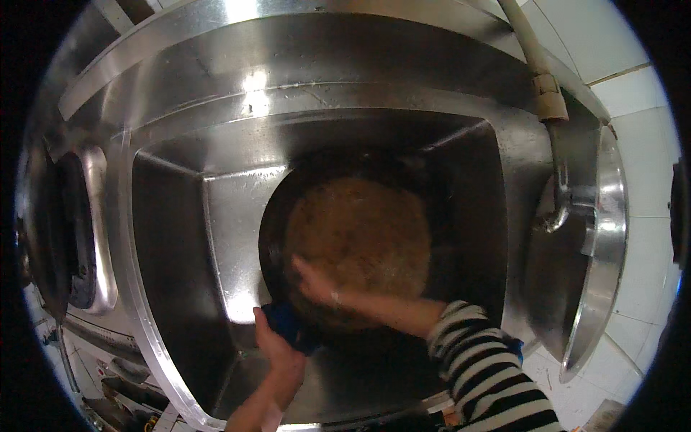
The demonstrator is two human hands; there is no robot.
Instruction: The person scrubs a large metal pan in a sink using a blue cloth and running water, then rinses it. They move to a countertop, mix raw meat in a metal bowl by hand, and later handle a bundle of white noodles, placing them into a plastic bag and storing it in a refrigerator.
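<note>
A large round dark wok (274,216) sits in the stainless steel sink basin, and its inside (356,232) looks brown. Whether that brown is liquid or the bare bottom, I cannot tell. At the wok's near left rim, my left hand (278,343) grips a blue cloth (289,324) that lies against the rim. My right hand (313,283) reaches over the wok from the right, at the left part of its inside. It is blurred, and its palm side is hidden, so anything beneath it cannot be seen.
The sink's raised rim (129,227) surrounds the basin. A metal tap (559,210) hangs from a pipe (545,92) on the right, beside a tiled wall (642,183). A second opening with a metal edge (100,227) lies to the left.
</note>
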